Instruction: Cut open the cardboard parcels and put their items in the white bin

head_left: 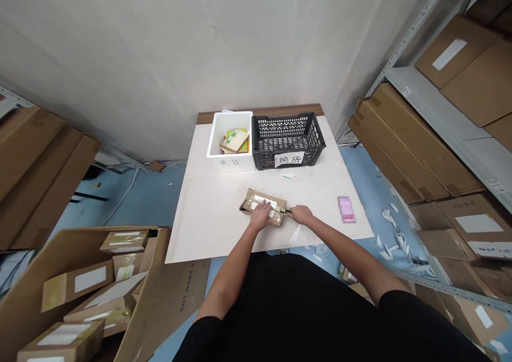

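Note:
A small cardboard box (252, 195) wrapped in clear tape, with a white label on top, lies slightly turned on the white table. My left hand (261, 216) rests on the top of this box, fingers stretched out across the label and tape. At the box's right end, my right hand (301, 215) is closed around a yellow and black box cutter (285, 211). The cutter points left at the taped end of the box; its blade is too small to make out.
A white bin (232, 162) with flat packets and a black plastic crate (288, 162) stand at the table's (204, 212) back. At right lies a blurred pink item (346, 209). A large carton (160, 244) of parcels stands left; shelving (424, 85) with boxes stands right.

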Motion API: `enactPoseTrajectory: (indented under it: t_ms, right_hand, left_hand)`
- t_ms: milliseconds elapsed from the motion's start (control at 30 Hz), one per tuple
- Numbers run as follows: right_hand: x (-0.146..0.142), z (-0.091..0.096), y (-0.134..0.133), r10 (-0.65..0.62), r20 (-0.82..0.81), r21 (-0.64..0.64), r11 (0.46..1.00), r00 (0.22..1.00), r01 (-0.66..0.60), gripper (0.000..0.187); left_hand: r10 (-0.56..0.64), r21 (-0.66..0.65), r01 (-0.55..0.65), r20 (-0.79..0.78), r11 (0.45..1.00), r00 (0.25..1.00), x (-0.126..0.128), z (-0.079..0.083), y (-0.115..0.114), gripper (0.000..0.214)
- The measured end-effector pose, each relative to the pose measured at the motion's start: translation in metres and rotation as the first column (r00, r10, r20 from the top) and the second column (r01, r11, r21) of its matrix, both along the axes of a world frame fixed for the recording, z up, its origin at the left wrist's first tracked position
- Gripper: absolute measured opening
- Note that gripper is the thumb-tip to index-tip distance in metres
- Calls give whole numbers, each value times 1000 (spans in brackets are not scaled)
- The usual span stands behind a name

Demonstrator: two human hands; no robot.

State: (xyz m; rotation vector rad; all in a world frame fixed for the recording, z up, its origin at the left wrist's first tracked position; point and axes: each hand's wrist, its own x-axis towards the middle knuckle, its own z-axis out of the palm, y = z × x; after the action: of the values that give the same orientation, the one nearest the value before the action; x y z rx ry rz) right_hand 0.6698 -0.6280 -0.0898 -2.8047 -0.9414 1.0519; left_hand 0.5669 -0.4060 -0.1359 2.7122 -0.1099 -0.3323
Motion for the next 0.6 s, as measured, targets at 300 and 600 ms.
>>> enactPoseTrajectory:
  t_ms: [300, 600]
  right_hand:
    - [-4, -8, -15, -174, -271, 79, 976, 947, 202, 56]
    - [11, -3, -10, -164, -252, 66, 980, 954, 186, 75]
  left_hand:
    - [66, -27, -67, -61, 997, 996, 3, 13, -6, 78]
    - [8, -20, -9, -81, 1000, 997, 8, 18, -6, 73]
